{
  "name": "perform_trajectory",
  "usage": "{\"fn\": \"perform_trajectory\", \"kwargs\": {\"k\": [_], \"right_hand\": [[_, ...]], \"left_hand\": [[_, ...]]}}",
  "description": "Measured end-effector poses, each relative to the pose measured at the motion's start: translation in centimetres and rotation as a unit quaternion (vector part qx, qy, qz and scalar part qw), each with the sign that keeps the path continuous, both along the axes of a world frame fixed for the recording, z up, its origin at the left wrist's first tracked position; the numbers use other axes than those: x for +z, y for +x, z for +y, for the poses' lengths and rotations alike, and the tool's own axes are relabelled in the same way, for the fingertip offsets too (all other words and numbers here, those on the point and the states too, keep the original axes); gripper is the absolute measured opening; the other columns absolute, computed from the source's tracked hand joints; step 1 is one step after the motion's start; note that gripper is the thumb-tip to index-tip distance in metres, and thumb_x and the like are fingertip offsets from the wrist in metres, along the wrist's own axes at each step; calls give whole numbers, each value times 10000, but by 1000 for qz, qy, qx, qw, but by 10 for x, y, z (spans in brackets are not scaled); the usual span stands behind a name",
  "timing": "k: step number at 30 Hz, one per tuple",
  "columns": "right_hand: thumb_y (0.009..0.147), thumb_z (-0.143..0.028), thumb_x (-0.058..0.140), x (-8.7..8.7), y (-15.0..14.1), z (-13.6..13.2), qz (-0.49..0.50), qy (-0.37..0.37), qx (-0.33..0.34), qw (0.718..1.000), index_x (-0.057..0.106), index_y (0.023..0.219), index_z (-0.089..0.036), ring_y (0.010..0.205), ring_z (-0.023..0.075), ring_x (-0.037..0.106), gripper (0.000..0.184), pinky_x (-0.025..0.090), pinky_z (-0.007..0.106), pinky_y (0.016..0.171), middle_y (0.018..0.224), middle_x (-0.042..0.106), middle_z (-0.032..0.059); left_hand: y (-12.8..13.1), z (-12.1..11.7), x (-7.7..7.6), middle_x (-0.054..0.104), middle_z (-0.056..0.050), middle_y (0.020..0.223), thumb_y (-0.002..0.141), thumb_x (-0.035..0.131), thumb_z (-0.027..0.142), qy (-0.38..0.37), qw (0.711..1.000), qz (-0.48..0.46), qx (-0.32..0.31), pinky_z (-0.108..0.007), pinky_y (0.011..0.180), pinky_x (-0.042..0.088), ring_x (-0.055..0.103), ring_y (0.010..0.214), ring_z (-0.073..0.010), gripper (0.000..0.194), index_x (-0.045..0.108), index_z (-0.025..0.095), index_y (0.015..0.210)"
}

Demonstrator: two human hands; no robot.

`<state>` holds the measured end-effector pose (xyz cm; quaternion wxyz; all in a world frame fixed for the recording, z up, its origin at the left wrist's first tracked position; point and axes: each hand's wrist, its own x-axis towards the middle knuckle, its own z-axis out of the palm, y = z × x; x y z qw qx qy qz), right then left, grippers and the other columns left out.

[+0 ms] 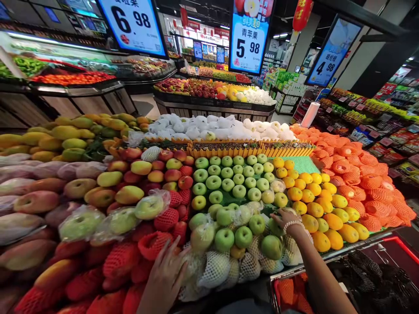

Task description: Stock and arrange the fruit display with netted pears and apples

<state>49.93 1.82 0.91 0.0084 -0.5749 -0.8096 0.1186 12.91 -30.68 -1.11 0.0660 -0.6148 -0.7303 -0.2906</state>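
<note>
My left hand (165, 272) is low in the view, fingers spread, over red foam-netted fruit (121, 259) and beside a plastic-wrapped apple (202, 237). It holds nothing that I can see. My right hand (287, 220), with a beaded bracelet at the wrist, curls over a green apple (275, 226) at the right end of the apple pile; part of that apple is hidden by the fingers. Behind the hands, green apples (238, 191) stand in rows on a green mat (225, 199). Loose green apples (224, 240) lie on white foam-netted fruit (214, 268) nearer to me.
Oranges (314, 209) and orange-netted fruit (376, 187) lie to the right; red-yellow apples (132, 176) and mangoes (70, 133) to the left. A yellow picket divider (225, 149) crosses behind. A red-handled cart (401, 248) stands at lower right. Price screens (250, 37) hang overhead.
</note>
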Motion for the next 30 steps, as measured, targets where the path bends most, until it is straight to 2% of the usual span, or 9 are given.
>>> {"fn": "perform_trajectory", "kwargs": {"k": [3, 5, 12, 16, 18, 20, 22, 25, 30], "right_hand": [[910, -581, 665, -11, -2, -30, -30, 17, -7, 999, 667, 1314, -264, 1404, 401, 510, 513, 291, 652, 1170, 1436, 645, 162], [907, -562, 665, -17, -3, -41, -26, 44, -12, 999, 584, 1419, -279, 1437, 380, 478, 590, 217, 659, 1204, 1504, 583, 153], [749, -449, 790, -18, -10, -39, 3, 57, -70, 996, 524, 1479, -306, 1454, 388, 459, 790, 176, 629, 1220, 1553, 499, 137], [708, -375, 791, -18, -15, -40, 37, 59, -95, 993, 536, 1456, -302, 1446, 378, 471, 793, 142, 619, 1229, 1559, 492, 135], [683, -370, 801, -17, -17, -43, 54, 64, -108, 991, 555, 1437, -281, 1440, 390, 470, 798, 141, 617, 1230, 1556, 492, 147], [654, -382, 814, -14, -20, -46, 73, 69, -114, 988, 582, 1406, -272, 1427, 406, 471, 795, 158, 614, 1226, 1529, 510, 148], [633, -398, 821, -8, -23, -48, 92, 68, -110, 987, 603, 1379, -280, 1407, 417, 478, 787, 186, 612, 1214, 1488, 539, 134], [621, -414, 820, 2, -26, -50, 105, 64, -104, 987, 614, 1359, -305, 1381, 431, 486, 774, 233, 610, 1190, 1464, 552, 112], [615, -421, 814, 9, -28, -53, 102, 70, -107, 987, 609, 1361, -346, 1423, 471, 433, 777, 275, 609, 1171, 1517, 519, 84]], "left_hand": [[-4, -9, -13, 600, -91, 1525, 990, 510, 316, -11, 1000, -16, -12, -561, 1091, 563, 513, 1450, -350, 398, 680, 300, 1350], [2, -8, -15, 603, -82, 1530, 993, 513, 339, -21, 999, -30, -16, -546, 1110, 547, 523, 1443, -336, 411, 669, 306, 1372], [18, 21, -8, 588, -133, 1543, 1029, 479, 353, -26, 999, -22, -37, -530, 1123, 512, 534, 1428, -336, 441, 609, 228, 1432], [16, 66, 7, 552, -155, 1565, 1012, 477, 346, -66, 994, -50, -67, -557, 1197, 445, 483, 1471, -348, 483, 554, 198, 1465], [16, 100, 20, 501, -163, 1610, 970, 520, 324, -149, 981, -65, -106, -560, 1247, 376, 436, 1509, -353, 550, 509, 188, 1503], [17, 137, 32, 430, -180, 1659, 894, 586, 281, -262, 952, -77, -141, -523, 1271, 332, 371, 1554, -354, 693, 433, 163, 1559], [21, 170, 37, 429, -198, 1657, 809, 659, 281, -311, 934, -80, -160, -485, 1270, 325, 380, 1552, -361, 820, 403, 146, 1576], [23, 201, 33, 472, -239, 1617, 761, 719, 410, -338, 923, -89, -163, -481, 1220, 382, 443, 1509, -409, 891, 428, 124, 1553], [20, 211, 18, 472, -244, 1616, 784, 698, 535, -340, 921, -109, -157, -482, 1207, 387, 412, 1527, -421, 888, 450, 126, 1532]]}}
